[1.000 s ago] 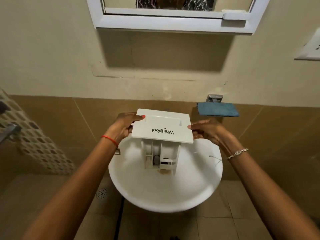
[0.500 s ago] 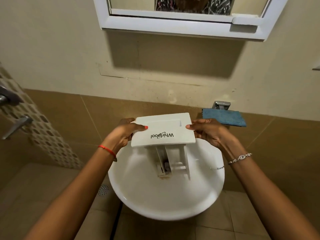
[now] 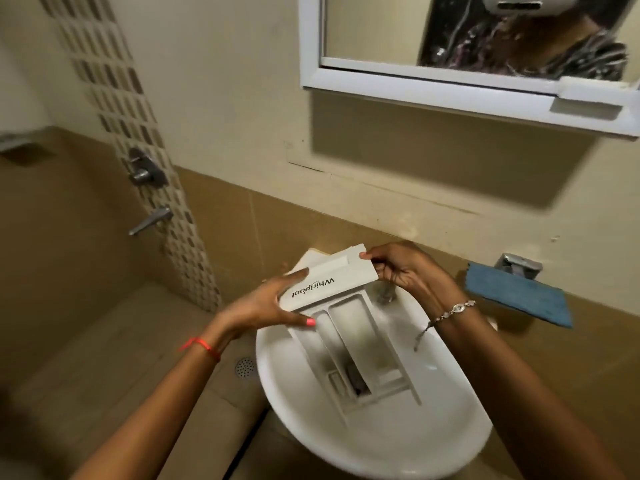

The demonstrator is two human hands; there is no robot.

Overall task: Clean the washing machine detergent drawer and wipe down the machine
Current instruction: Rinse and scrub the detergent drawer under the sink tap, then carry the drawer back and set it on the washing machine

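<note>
The white detergent drawer (image 3: 349, 341) with a Whirlpool front panel lies tilted over the white wash basin (image 3: 388, 441), its open compartments facing up. My left hand (image 3: 268, 306) grips the left end of the front panel, thumb underneath. My right hand (image 3: 405, 271) pinches the panel's far right corner. Grime shows in the drawer's rear compartments.
A blue cloth (image 3: 519, 299) lies on a holder right of the basin. The basin tap (image 3: 384, 296) sits behind the drawer. Shower fittings (image 3: 145, 174) are on the left wall, a floor drain (image 3: 245, 367) below. A white-framed mirror (image 3: 467, 57) hangs above.
The drawer has turned from front-panel-up with its body hanging down to lying tilted with compartments facing up. My view swung left and the hands shifted with the drawer.
</note>
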